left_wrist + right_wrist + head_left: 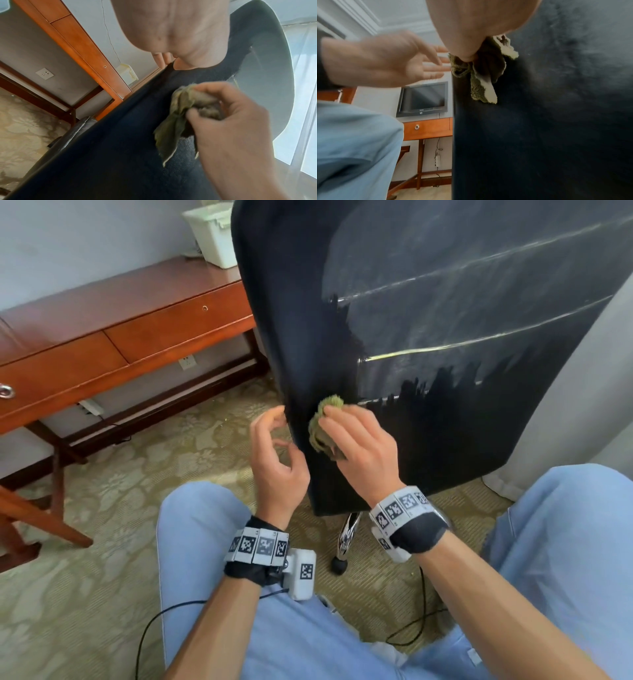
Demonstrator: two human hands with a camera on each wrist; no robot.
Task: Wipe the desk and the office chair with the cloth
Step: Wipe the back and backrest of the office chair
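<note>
Head view: wiping the back of the office chair [428, 337], low near its left edge.

Behind it at ten o'clock stands the wooden table [113, 313]. The right hand [363, 446] holds the bunched green cloth [323, 422] pressed to the black backrest; the left hand [274, 460], fingers loosely curled and holding nothing, hovers by the chair's edge. Soft, light and floppy, the cloth looks best gripped wadded in the palm.

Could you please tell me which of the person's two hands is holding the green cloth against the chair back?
The right hand grips the green cloth against the chair back; the left hand holds nothing, its fingers loosely curled beside the chair's edge.
</note>
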